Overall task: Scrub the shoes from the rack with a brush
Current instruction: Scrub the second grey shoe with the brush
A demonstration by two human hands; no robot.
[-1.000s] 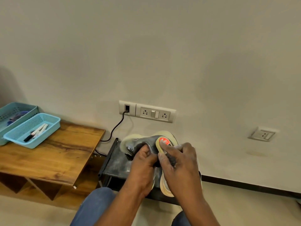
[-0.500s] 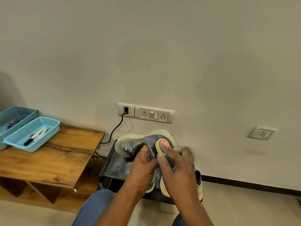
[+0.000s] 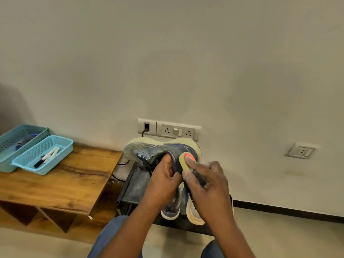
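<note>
A dark grey sneaker (image 3: 149, 151) with a pale sole is held up sideways above the black shoe rack (image 3: 134, 190). My left hand (image 3: 163, 181) grips it by the opening, thumb inside the collar. My right hand (image 3: 206, 183) grips a brush (image 3: 187, 161) with a cream back and a red label, its forefinger lying along the back, pressing it onto the sneaker's heel side. Other shoes (image 3: 193, 213) rest on the rack under my hands, partly hidden.
A low wooden table (image 3: 61, 183) stands left of the rack, with two turquoise baskets (image 3: 61, 153); the nearer one holds markers (image 3: 47, 157). A socket strip (image 3: 169, 129) with a black cable is on the wall behind the shoe. My knees in jeans are at the bottom.
The sneaker and both hands have shifted slightly left and up; the sneaker's toe reaches further left. Both hands keep the same hold.
</note>
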